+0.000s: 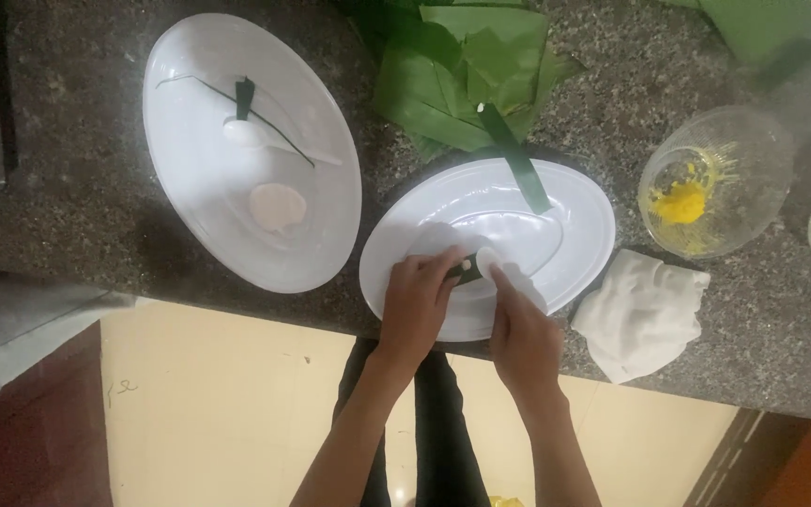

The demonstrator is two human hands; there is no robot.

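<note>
Over the near plate (574, 253), both hands' fingers (443, 268) pinch a small leaf-wrapped piece (469, 269) lying crosswise.

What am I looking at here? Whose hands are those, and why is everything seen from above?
The picture comes from a camera worn on a person's head, so you look straight down at their own two arms. There is no machine here, just bare hands.

The left hand and the right hand meet over a white oval plate. Between their fingers is a small white lump with a bit of dark green leaf strip.

All this sits on a speckled stone counter. Also there: a second white plate holding a pale round piece, a pile of green leaves, a clear bowl with something yellow, and a white cloth.
</note>
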